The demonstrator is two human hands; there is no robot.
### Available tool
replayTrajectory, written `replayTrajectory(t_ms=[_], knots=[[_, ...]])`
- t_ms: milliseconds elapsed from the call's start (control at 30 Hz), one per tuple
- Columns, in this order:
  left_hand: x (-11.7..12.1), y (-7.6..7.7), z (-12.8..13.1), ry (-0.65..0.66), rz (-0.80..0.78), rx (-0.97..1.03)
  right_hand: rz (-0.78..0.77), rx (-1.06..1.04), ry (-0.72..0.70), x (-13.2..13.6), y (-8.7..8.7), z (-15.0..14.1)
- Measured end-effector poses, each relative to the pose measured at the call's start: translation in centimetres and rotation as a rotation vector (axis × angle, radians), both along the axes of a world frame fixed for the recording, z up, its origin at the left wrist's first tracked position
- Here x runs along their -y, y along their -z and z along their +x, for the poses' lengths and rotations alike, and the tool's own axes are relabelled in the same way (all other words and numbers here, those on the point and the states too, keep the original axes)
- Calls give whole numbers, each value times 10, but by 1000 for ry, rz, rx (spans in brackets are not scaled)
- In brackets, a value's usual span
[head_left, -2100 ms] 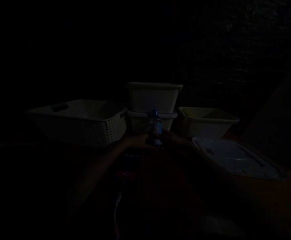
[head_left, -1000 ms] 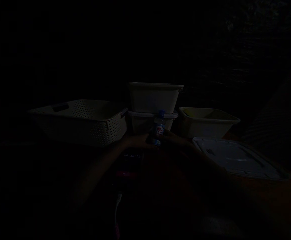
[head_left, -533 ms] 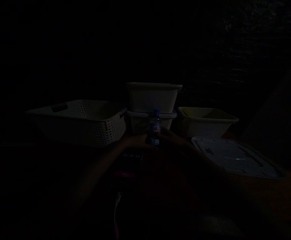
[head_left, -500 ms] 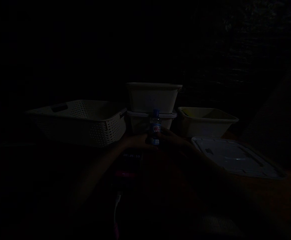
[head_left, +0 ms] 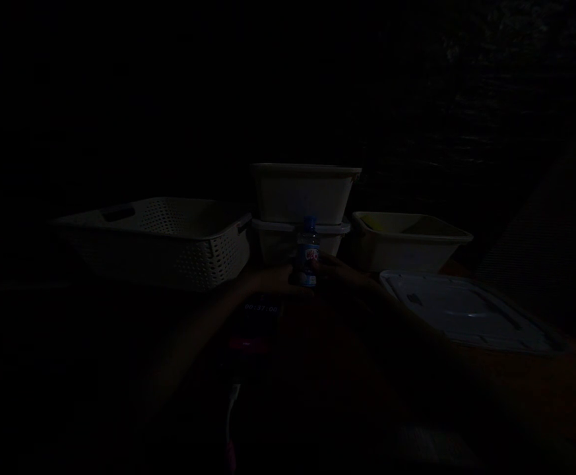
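Note:
The scene is very dark. A small clear bottle (head_left: 308, 254) with a blue cap and a blue label stands upright in the middle. My left hand (head_left: 280, 280) is closed around its left side, low down. From the right, my right hand (head_left: 336, 269) grips the bottle with fingers on the label. The outlines of both hands are dim, and the fingers behind the bottle are hidden. Just behind the bottle is a pale lidded tub (head_left: 272, 245), with a second pale tub (head_left: 302, 194) stacked on it.
At the left sits a white perforated basket (head_left: 183, 254). An open pale tub (head_left: 409, 254) stands at the right, something yellowish inside. A flat lid (head_left: 460, 313) lies before it. Near my left forearm lies a phone (head_left: 260, 323) showing a timer, with a white cable (head_left: 230, 409) below it.
The bottle has turned slightly between my hands, so the label's print sits a little differently. The phone's timer has gone from 00:36:59 to 00:37:00.

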State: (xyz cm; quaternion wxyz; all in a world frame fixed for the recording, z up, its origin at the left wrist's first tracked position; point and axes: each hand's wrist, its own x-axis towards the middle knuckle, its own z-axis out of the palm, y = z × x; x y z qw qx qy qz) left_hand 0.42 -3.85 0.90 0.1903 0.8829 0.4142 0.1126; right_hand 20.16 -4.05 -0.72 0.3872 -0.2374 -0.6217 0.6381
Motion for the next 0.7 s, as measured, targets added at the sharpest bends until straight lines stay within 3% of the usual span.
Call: replayTrajectory(t_ms=[433, 700], knots=[[0, -1, -1, 1, 39, -30, 5, -11, -47, 8, -6, -3], [-2, 2, -2, -11, 82, -46, -45, 4, 56, 8, -3, -5]])
